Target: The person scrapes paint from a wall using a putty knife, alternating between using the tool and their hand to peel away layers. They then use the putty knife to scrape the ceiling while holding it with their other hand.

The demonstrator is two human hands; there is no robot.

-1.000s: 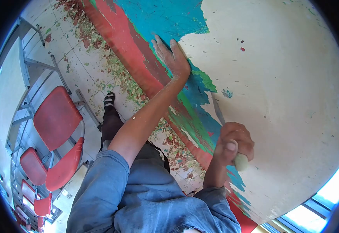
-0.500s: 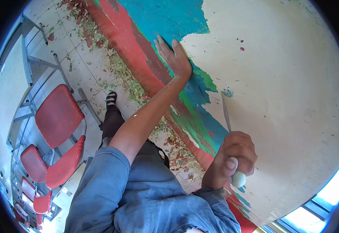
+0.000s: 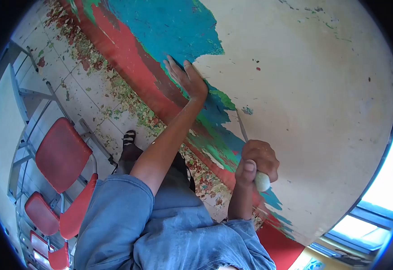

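Observation:
My left hand (image 3: 187,82) lies with its fingers stretched out on a painted wall, over the blue paint (image 3: 169,31) near its ragged edge. My right hand (image 3: 260,162) is wrapped round the pale green handle of a knife (image 3: 242,126); the handle's butt shows below the fist. The thin blade slants up and left, its tip at or very near the end of a green paint strip (image 3: 222,98). Whether the tip touches the wall, I cannot tell. Beyond the ragged paint edge, the bare cream surface (image 3: 313,112) carries small dark marks and flecks.
Paint flakes (image 3: 129,96) lie thickly on the tiled floor along the red-painted wall base (image 3: 129,63). Red chairs (image 3: 63,155) and a pale table (image 3: 5,117) stand at the left. A bright window (image 3: 381,193) is at the lower right.
The whole view has shifted. My right hand with the knife has moved up toward my left hand, bringing the blade tip closer to the green paint strip. My left hand stays flat.

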